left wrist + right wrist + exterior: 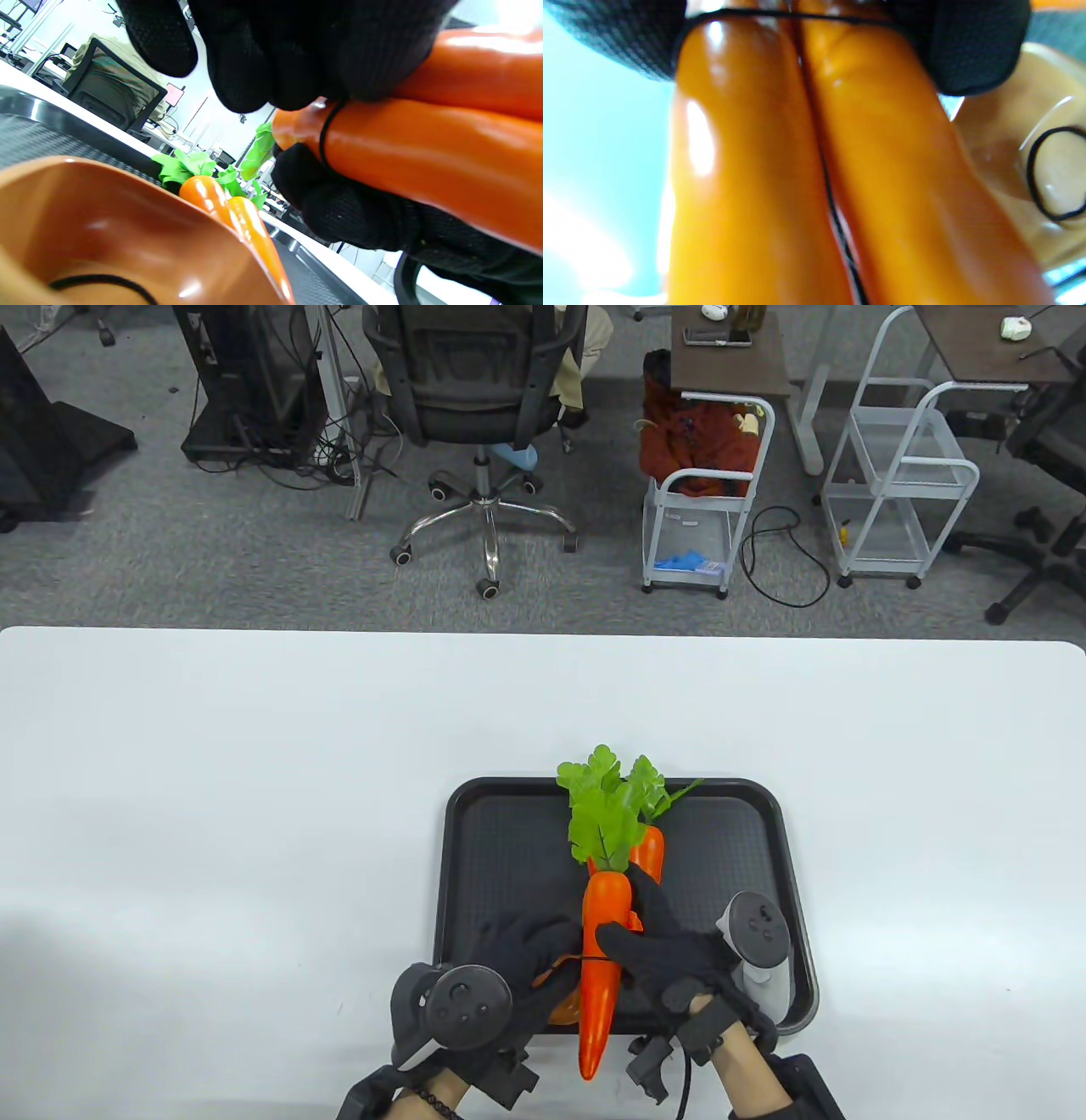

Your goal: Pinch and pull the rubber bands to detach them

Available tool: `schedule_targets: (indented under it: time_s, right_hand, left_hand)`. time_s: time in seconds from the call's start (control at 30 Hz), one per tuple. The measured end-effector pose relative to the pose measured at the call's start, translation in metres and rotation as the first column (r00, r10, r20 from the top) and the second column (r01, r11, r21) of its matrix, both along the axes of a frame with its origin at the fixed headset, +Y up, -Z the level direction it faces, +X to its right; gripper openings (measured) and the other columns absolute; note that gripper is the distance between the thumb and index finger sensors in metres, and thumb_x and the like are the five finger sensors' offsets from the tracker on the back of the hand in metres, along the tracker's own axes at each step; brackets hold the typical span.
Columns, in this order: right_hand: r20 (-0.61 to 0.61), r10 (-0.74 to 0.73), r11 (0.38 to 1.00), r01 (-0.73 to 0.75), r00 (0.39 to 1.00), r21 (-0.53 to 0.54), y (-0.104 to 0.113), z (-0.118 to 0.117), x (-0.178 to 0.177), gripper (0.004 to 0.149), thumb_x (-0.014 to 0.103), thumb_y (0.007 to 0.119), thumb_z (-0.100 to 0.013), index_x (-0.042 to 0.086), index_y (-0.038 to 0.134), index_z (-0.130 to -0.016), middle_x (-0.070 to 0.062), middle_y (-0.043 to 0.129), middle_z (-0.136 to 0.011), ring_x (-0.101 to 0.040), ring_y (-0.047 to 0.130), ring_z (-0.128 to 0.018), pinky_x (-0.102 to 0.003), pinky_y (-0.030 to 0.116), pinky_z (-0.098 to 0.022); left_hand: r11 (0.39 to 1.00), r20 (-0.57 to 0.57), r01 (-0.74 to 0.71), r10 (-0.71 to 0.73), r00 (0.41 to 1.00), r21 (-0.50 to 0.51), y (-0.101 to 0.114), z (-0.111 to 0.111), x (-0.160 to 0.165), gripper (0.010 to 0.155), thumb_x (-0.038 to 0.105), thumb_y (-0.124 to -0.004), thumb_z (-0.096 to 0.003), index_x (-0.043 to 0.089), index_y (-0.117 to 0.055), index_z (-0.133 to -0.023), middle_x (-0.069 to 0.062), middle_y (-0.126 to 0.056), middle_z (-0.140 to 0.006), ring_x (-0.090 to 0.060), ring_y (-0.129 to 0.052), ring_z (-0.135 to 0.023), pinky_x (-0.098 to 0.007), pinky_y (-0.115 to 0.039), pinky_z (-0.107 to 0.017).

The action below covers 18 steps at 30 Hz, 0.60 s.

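Overall, a white table [254,780] carries a black tray [501,848] near its front edge, and all work items sit on or above that tray. Two carrots [601,959] bound side by side are held over the tray's near half, tips toward the person and green leaves [604,814] toward the far side; the tips reach past the tray's near rim. More carrots [237,216] with leaves lie on the tray floor, seen in the left wrist view. An orange bowl [127,220] sits at the tray's near left, under the left hand [517,967]. The right hand [670,950] grips the bundle from the right, fingers wrapped around both carrots, thumb on top. The left hand's fingers [271,55] are closed on the bundle's left side, right where a black band [324,131] circles the carrots; the fingertips touch the band, but whether they actually pinch it cannot be confirmed. The right wrist view shows the same band stretched taut across both carrots between the two gloves, and a thin black strand running along the seam between them. A loose band [1052,173] lies in a ring inside the bowl, apart from the carrots.
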State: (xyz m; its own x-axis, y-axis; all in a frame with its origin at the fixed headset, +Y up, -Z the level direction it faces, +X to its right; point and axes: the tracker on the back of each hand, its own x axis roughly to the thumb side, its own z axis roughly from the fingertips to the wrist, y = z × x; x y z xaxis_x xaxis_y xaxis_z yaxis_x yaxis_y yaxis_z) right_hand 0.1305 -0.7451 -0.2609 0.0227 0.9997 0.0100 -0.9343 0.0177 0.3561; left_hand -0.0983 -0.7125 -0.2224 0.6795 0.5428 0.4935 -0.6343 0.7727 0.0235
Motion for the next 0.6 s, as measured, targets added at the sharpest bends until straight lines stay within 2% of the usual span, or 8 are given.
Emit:
schedule_targets:
  time_s: [0.3, 0.4, 0.6]
  right_hand:
    - [0.065, -0.032, 0.999, 0.03, 0.997, 0.034, -0.002, -0.001, 0.007, 0.09, 0.061, 0.084, -0.045, 0.02, 0.035, -0.109, -0.034, 0.026, -0.106, -0.06, 0.087, -0.068, -0.059, 0.084, -0.045]
    - [0.119, -0.069, 0.998, 0.067, 0.99, 0.015, -0.004, -0.002, 0.013, 0.09, 0.061, 0.085, -0.045, 0.02, 0.036, -0.108, -0.033, 0.027, -0.106, -0.06, 0.087, -0.068, -0.059, 0.084, -0.044]
    - [0.152, -0.092, 0.996, 0.091, 0.984, 0.017, -0.005, -0.005, 0.021, 0.091, 0.063, 0.086, -0.043, 0.021, 0.037, -0.108, -0.032, 0.028, -0.107, -0.059, 0.088, -0.067, -0.058, 0.084, -0.044]
  left_hand:
    - [0.999, 0.038, 0.037, -0.039, 0.999, 0.033, 0.001, 0.004, 0.006, 0.037, 0.045, -0.076, -0.0502, 0.037, -0.082, -0.086, 0.006, -0.098, -0.086, -0.019, -0.097, -0.08, -0.056, -0.075, -0.07]
    - [0.996, 0.052, 0.07, -0.073, 0.996, 0.052, 0.001, 0.007, 0.01, 0.037, 0.045, -0.076, -0.05, 0.037, -0.082, -0.086, 0.006, -0.098, -0.085, -0.019, -0.097, -0.079, -0.056, -0.076, -0.07]
    - [0.992, 0.079, 0.1, -0.106, 0.991, 0.072, 0.002, 0.011, 0.016, 0.037, 0.046, -0.077, -0.0498, 0.037, -0.082, -0.086, 0.006, -0.099, -0.084, -0.019, -0.098, -0.078, -0.056, -0.077, -0.069]
